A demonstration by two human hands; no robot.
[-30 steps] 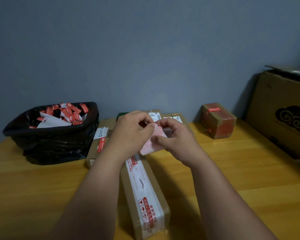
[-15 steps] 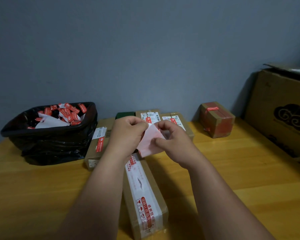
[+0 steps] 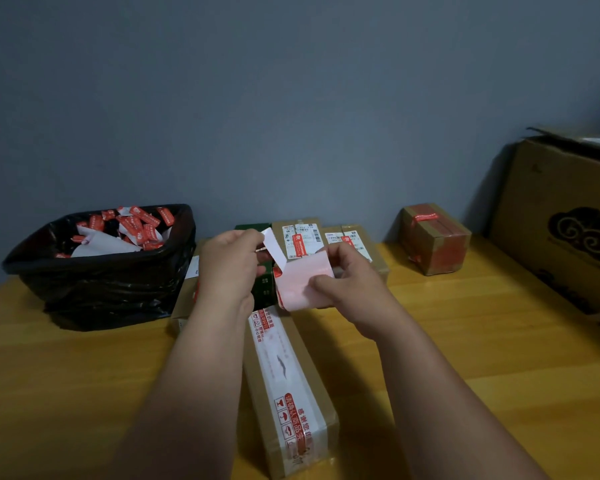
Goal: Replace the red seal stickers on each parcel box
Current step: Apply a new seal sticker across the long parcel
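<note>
Step now: I think a new sticker is being peeled off its sheet, ready for a box.
Left hand [image 3: 229,268]: fingers and thumb are pinched tight on a white strip [image 3: 274,249]. The strip curls up and away from the sheet.
Right hand [image 3: 347,282]: thumb on top and fingers behind, clamped on the pink sheet [image 3: 300,284] to hold it steady.
Where the sticker is: up in the air between the two hands, above the far end of the long box [image 3: 288,382]. I cannot tell if the white strip is the sticker's back or only paper.
Long box: lies on the wooden table [image 3: 66,375] just under the arms, with white and red tape along its top.
Other boxes: two small ones with labels [image 3: 300,239] sit behind the hands, and a red-taped box [image 3: 433,239] stands well apart on the right.
Bin: the black bag [image 3: 101,268] on the left is full of old red stickers.
How to do it well: pull slowly and low, so it does not rip. Touch only the edge, so the glue stays clean. Hold the sheet still.
Watch out: it may curl and stick to itself.
</note>
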